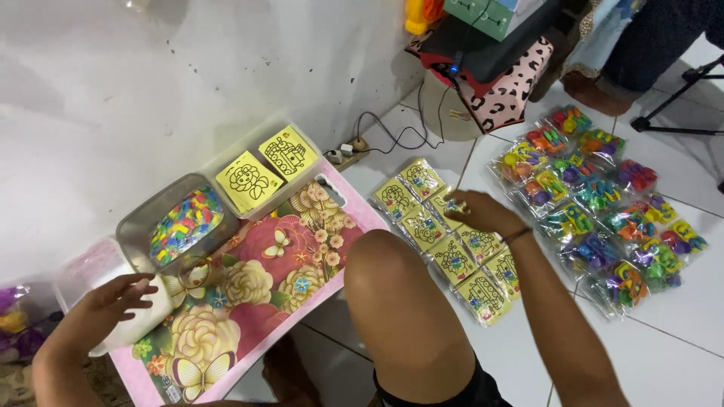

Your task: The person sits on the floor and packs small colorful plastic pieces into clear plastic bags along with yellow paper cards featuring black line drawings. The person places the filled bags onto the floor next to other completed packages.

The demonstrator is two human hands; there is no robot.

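On the left, the left hand [105, 301] rests with its grip released, fingers spread and slack, lying on the white lidded tub [139, 320] that sits at the near left corner of the floral mat [256, 294]. It grasps nothing; the fingertips only touch the tub's top. Just beyond those fingertips, up and to the right, stands the clear container of coloured beads [181, 222], close to this hand and well apart from the other. Farther right of it, a clear tray [302, 181] holds two yellow picture cards [268, 169] lying flat.

Past the raised knee [400, 286], the right hand [483, 212] reaches out over the floor with its grip closed on a small packet [452, 205], pinched at the fingertips; whether the pinch is firm cannot be told. The packet sits at the left tip of this grip, directly above the row of bagged yellow cards [452, 249]. That row runs with its long axis slanting from the far left down to the near right, passing under the palm and wrist, so the nearest bags lie just below and to the left of the fingers. The right hand is plainly the nearer one to this row. To the right of the wrist, on the floor tiles [679, 316], the bags of coloured foam shapes [603, 203] spread out, near but not touched.
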